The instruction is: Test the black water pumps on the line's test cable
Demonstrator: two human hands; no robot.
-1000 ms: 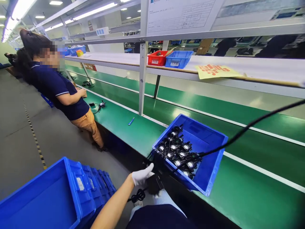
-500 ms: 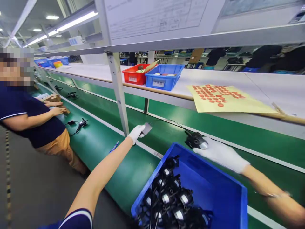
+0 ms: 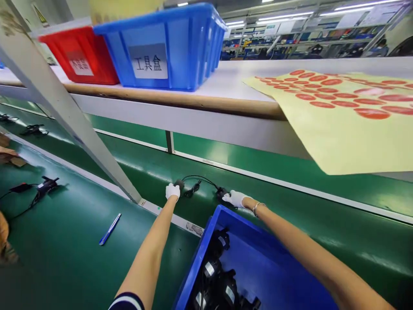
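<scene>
My left hand (image 3: 172,190), in a white glove, is closed on a dark grey block (image 3: 180,184) over the green belt (image 3: 155,172). My right hand (image 3: 234,199), gloved too, grips a black corded device (image 3: 222,193) on the belt, just behind the blue bin's rim. A thin black cable (image 3: 200,176) arcs between the block and the device. Between my hands lies a bundled black cord (image 3: 192,189). The large blue bin (image 3: 274,245) holds several black devices (image 3: 222,280) with white labels, heaped at its left side.
A blue cutter knife (image 3: 110,229) lies on the green bench, with another corded device (image 3: 47,185) further left. A slanted metal post (image 3: 74,116) stands left of my arm. The shelf above carries a red tray (image 3: 80,56), a blue tray (image 3: 161,47) and a yellow sticker sheet (image 3: 322,129).
Both hands have come closer together, and the device has gone from above the belt down onto it. The block is lower too. My view has swung closer to the shelf.
</scene>
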